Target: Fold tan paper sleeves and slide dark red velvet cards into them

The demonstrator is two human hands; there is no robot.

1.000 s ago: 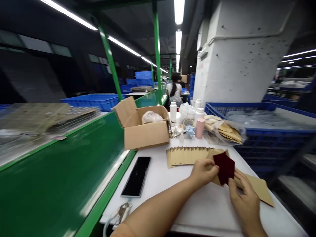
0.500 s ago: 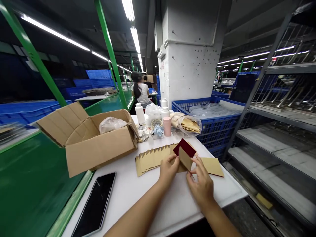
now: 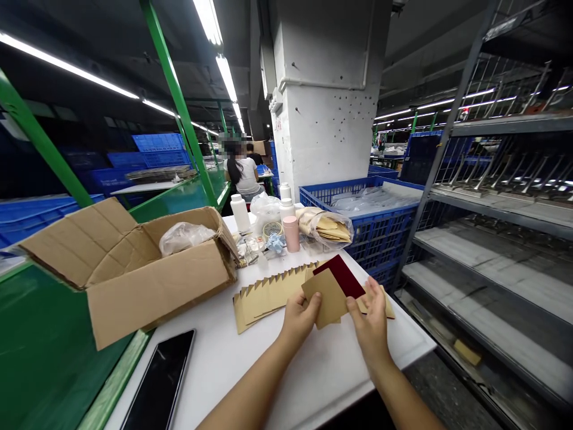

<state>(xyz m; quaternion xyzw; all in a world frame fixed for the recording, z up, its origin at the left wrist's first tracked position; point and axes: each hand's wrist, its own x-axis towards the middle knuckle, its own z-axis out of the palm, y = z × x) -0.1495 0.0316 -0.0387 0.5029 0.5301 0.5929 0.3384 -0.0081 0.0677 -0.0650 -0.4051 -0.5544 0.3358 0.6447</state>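
My left hand [image 3: 301, 319] and my right hand [image 3: 370, 322] hold a kraft paper envelope [image 3: 326, 297] in front of me, above the white table [image 3: 286, 382]. A dark red velvety card [image 3: 341, 276] sticks out behind its upper right edge, and the envelope hides the card's lower part. My left fingers pinch the envelope's left side. My right fingers rest at its right side, where another kraft flap [image 3: 385, 307] shows past them. Just beyond my left hand, a fanned row of kraft envelopes [image 3: 268, 297] lies on the table.
To the left stand an open cardboard box [image 3: 156, 286] and a black smartphone [image 3: 159, 382]. Farther back are white bottles [image 3: 240, 212], a pink bottle [image 3: 290, 233] and a bag of kraft envelopes [image 3: 326, 230]. A blue crate [image 3: 358, 203] and metal shelving [image 3: 492, 239] stand right; a co-worker [image 3: 239, 170] sits beyond.
The kraft envelope now covers more of the dark red card, which was bare a second ago. My hands have drawn closer together, and the view has swung so the table sits farther left.
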